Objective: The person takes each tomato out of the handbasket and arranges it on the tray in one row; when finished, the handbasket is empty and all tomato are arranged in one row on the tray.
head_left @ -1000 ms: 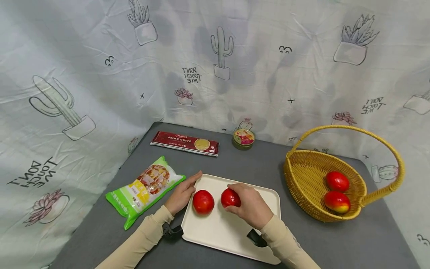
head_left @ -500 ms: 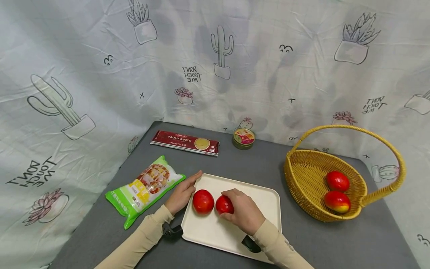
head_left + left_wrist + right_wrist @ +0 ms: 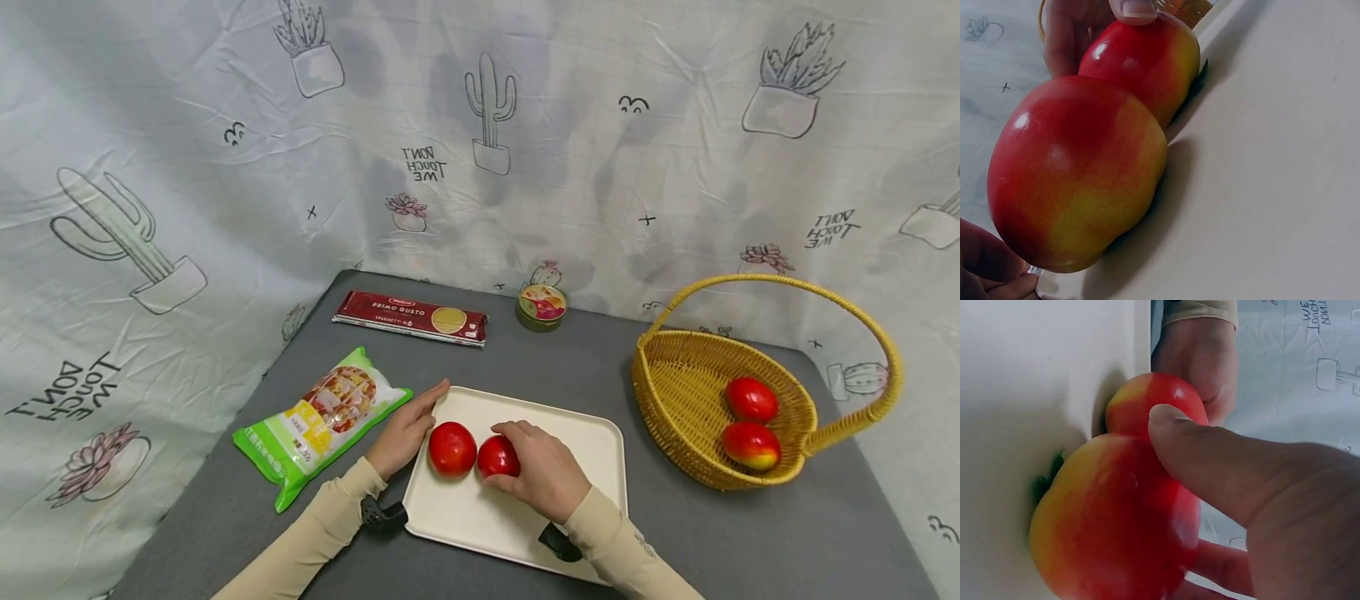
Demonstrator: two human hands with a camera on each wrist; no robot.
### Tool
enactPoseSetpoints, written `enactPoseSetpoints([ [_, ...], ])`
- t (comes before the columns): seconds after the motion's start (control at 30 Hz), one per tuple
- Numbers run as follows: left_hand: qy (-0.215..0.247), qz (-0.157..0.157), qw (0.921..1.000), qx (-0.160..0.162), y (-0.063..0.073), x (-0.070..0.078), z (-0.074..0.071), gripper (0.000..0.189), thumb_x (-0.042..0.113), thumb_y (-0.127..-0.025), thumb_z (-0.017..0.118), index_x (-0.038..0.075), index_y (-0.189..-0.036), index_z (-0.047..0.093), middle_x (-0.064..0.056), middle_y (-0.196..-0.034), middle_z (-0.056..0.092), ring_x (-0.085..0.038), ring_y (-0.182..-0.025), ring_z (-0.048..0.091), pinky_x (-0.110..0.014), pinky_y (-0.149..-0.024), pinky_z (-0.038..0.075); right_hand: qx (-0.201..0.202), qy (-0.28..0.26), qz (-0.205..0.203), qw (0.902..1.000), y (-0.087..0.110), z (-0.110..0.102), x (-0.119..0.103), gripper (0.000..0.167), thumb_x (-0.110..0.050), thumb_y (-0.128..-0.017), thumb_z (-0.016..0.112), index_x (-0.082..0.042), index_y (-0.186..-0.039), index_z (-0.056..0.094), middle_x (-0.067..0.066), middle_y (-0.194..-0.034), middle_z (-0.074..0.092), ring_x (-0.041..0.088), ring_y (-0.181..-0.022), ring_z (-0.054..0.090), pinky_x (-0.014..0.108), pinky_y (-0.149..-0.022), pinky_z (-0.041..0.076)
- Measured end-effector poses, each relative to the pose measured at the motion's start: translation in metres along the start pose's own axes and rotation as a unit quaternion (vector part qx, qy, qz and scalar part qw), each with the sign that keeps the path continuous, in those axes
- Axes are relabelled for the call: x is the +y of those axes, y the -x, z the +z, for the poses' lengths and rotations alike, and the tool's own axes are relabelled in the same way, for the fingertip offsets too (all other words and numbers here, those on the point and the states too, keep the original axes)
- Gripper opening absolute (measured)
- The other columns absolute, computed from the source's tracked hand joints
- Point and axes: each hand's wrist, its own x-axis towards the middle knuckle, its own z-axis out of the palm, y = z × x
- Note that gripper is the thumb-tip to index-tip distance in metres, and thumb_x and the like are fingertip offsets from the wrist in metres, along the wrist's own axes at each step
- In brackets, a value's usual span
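Observation:
On the cream tray (image 3: 517,521), two glossy red-and-yellow fruits sit side by side, stem side down. Green leafy bits show beneath them in the wrist views. My right hand (image 3: 546,471) grips the right fruit (image 3: 497,457), thumb on its near side and fingers over the far side. The left fruit (image 3: 452,450) stands right against it, untouched by the right hand. My left hand (image 3: 405,437) rests along the tray's left edge with its fingers stretched out, beside the left fruit. In the left wrist view, part of the left hand (image 3: 991,259) appears at the lower left.
A yellow wicker basket (image 3: 675,408) with a tall handle holds two similar fruits at the right. A green-and-white food bag (image 3: 318,425) lies left of the tray. Further back are a red spaghetti pack (image 3: 408,317) and a small round tin (image 3: 542,308).
My right hand has moved left with the right fruit, bringing it from a gap away up against the left fruit. The left hand and tray have stayed in place.

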Motion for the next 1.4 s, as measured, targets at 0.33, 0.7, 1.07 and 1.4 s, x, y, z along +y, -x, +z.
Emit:
enactPoseSetpoints([
  [0.33, 0.004, 0.001, 1.0, -0.009, -0.001, 0.002, 0.005, 0.057, -0.01, -0.104, 0.042, -0.006, -0.16, 0.039, -0.02, -0.169, 0.033, -0.036, -0.158, 0.028, -0.048, -0.126, 0.024, 0.032, -0.015, 0.042, 0.9985, 0.003, -0.044, 0.016, 0.052, -0.033, -0.086, 0.09, -0.006, -0.127, 0.074, 0.009, -0.124, 0.075, 0.029, -0.111, 0.072, 0.051, -0.09, 0.061],
  [0.7, -0.01, 0.002, 1.0, 0.0, 0.001, 0.002, 0.002, 0.057, -0.008, -0.104, 0.043, -0.004, -0.161, 0.041, -0.018, -0.169, 0.035, -0.035, -0.157, 0.029, -0.048, -0.126, 0.025, 0.146, -0.001, 0.181, 0.9726, 0.026, -0.173, 0.121, 0.055, -0.038, -0.101, 0.074, 0.004, -0.136, 0.066, 0.029, -0.13, 0.069, 0.049, -0.114, 0.066, 0.066, -0.095, 0.053],
  [1.07, -0.004, -0.001, 1.0, 0.004, -0.002, 0.001, -0.001, 0.057, -0.01, -0.104, 0.041, -0.005, -0.16, 0.041, -0.019, -0.169, 0.034, -0.036, -0.157, 0.029, -0.047, -0.125, 0.026, 0.074, -0.008, 0.351, 0.9335, 0.059, -0.221, 0.232, 0.074, -0.046, -0.104, 0.065, 0.018, -0.138, 0.054, 0.044, -0.135, 0.055, 0.057, -0.102, 0.06, 0.062, -0.079, 0.059],
  [1.4, 0.002, 0.006, 1.0, 0.006, -0.003, 0.001, -0.001, 0.057, -0.012, -0.103, 0.04, -0.007, -0.159, 0.04, -0.021, -0.169, 0.034, -0.035, -0.157, 0.029, -0.047, -0.125, 0.026, 0.031, 0.015, 0.403, 0.9147, 0.065, -0.213, 0.252, 0.086, -0.055, -0.104, 0.058, 0.022, -0.142, 0.046, 0.045, -0.142, 0.048, 0.062, -0.126, 0.048, 0.07, -0.106, 0.046],
])
